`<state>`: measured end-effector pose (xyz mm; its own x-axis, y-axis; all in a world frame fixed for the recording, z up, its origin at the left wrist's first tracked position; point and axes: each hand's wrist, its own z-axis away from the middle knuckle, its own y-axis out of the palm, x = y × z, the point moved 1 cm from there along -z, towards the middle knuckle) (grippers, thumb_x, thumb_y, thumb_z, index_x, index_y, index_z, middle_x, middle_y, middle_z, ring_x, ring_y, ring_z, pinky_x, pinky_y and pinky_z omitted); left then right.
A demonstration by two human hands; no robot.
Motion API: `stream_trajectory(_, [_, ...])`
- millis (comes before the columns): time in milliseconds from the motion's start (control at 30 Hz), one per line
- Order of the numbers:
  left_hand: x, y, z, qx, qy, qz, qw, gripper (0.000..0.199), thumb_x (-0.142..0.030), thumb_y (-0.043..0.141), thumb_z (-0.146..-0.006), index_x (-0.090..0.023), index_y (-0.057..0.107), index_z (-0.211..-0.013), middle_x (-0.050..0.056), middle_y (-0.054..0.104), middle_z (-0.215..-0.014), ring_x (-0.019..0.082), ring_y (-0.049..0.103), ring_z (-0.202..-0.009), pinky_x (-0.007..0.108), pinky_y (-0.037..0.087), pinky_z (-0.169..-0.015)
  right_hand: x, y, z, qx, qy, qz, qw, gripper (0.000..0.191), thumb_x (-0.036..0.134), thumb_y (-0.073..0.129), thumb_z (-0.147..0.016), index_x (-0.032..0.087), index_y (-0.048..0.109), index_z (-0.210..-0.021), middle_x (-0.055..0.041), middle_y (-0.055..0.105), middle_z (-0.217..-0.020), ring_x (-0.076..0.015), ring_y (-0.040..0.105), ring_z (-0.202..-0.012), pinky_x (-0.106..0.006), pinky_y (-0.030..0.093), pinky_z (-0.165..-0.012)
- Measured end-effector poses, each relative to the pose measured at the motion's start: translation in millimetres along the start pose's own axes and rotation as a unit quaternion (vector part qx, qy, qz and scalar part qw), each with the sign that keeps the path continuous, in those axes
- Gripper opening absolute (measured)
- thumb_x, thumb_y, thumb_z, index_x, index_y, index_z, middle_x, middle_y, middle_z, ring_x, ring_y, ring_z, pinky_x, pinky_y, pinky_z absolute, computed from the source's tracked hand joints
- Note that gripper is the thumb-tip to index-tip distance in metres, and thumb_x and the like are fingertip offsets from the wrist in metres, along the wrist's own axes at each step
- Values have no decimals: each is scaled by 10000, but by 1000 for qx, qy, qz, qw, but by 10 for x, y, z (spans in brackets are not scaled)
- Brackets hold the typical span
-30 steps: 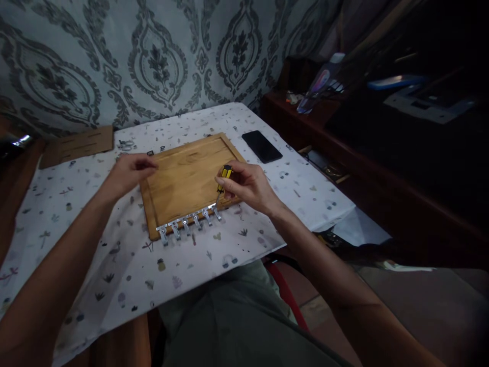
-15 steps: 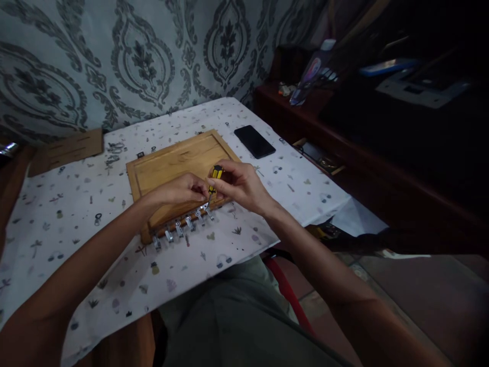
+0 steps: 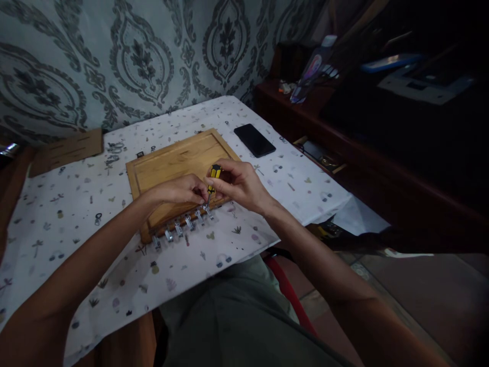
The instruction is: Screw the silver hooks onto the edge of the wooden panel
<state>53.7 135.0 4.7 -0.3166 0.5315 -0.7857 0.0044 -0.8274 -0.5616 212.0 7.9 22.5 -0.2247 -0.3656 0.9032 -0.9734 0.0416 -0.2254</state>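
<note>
My right hand (image 3: 241, 184) grips a small yellow and black screwdriver (image 3: 215, 173), its tip pointing down at the near edge of a wooden board (image 3: 171, 163). Along that edge sits a row of several small metal clips (image 3: 179, 228), and the screwdriver's tip meets the one at the right end. Close beside the shaft, my left hand (image 3: 187, 188) has its fingers curled together over the board's edge. Whatever those fingertips pinch is too small and hidden to make out.
A black phone (image 3: 254, 140) lies right of the board on the patterned tablecloth (image 3: 237, 255). Brown cardboard (image 3: 69, 151) lies at the far left. On the dark red furniture (image 3: 290, 109) to the right stands a clear bottle (image 3: 313, 69). An open drawer (image 3: 321, 158) holds small items.
The screwdriver and my right hand have shifted very slightly left. My left hand stays at the same spot by the end clip.
</note>
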Motion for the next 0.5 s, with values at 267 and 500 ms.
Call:
stream_trajectory(267, [71,25,-16,17,-11,13,1000,132,-229,660,-747,-164,716,-848,10,684,-762,166,618,-726,275,467,-699,-2,-1,-12,-2,-7,4,1000,413,582,683,-892,195,587,-786,39,531,-610,-106,515,-563,-240,359,-500])
stream_trajectory(500, [115,50,-37,11,-15,13,1000,144,-233,658,-761,-172,720,-876,2,675,-772,154,609,-720,265,472,-692,-4,-5,-14,2,3,6,1000,418,591,687,-882,198,587,-784,37,539,-630,-106,522,-573,-242,364,-508])
